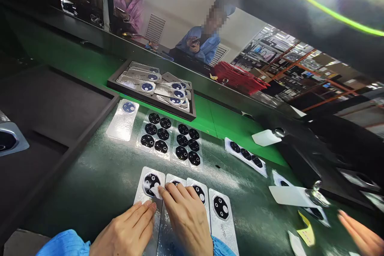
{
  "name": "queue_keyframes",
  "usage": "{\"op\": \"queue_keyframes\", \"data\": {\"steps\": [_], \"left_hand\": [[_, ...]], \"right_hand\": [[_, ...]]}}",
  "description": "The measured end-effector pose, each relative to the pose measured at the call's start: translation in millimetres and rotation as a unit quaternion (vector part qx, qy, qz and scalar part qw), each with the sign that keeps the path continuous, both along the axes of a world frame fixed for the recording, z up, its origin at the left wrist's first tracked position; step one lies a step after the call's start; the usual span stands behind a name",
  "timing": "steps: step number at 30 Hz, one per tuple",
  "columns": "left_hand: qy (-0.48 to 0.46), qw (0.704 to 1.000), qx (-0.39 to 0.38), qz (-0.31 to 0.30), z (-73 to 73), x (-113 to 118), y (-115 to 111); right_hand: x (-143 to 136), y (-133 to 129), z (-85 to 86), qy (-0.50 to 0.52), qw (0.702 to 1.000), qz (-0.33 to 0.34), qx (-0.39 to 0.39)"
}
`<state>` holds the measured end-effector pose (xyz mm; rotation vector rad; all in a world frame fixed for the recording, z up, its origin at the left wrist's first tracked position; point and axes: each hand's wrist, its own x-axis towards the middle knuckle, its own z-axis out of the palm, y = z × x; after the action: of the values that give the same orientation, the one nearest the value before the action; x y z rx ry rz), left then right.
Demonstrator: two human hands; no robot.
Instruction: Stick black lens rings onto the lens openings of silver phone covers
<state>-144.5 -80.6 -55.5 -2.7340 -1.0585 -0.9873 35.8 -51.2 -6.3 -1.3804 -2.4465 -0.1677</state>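
Four silver panels with black octagonal camera plates lie in a row at the front. On the leftmost panel, my right hand pinches a small white wipe against the lower right of its black plate. My left hand rests on the lower part of the same panel, its fingers together and flat, holding nothing. My right hand partly covers the two middle panels. The rightmost panel shows nearly whole.
Behind lie sheets of black discs, a silver panel stack and a dark tray of panels. White-bodied bottles stand right. Another person's hand reaches in at lower right. Two people sit beyond.
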Motion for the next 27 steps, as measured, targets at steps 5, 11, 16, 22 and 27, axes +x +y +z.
{"op": "queue_keyframes", "data": {"steps": [5,11,16,22,27], "left_hand": [[0.000,1.000,-0.003,-0.002,-0.7,0.0,-0.2],[-0.005,1.000,0.006,-0.003,0.0,0.8,1.9],[-0.003,1.000,-0.001,-0.005,-0.2,-0.1,0.9],[-0.005,1.000,-0.007,-0.004,0.2,-0.6,0.4],[-0.007,1.000,0.002,-0.007,-0.4,-0.6,1.6]], "right_hand": [[-2.4,-1.8,0.7,-0.008,1.000,-0.007,0.011],[-1.0,-1.0,0.0,-0.002,1.000,-0.006,0.006],[-1.2,-1.9,0.9,-0.012,1.000,-0.009,0.004],[-2.1,-0.8,1.6,-0.014,1.000,-0.012,0.010],[-1.3,-0.5,0.1,-0.009,1.000,-0.014,0.000]]}}
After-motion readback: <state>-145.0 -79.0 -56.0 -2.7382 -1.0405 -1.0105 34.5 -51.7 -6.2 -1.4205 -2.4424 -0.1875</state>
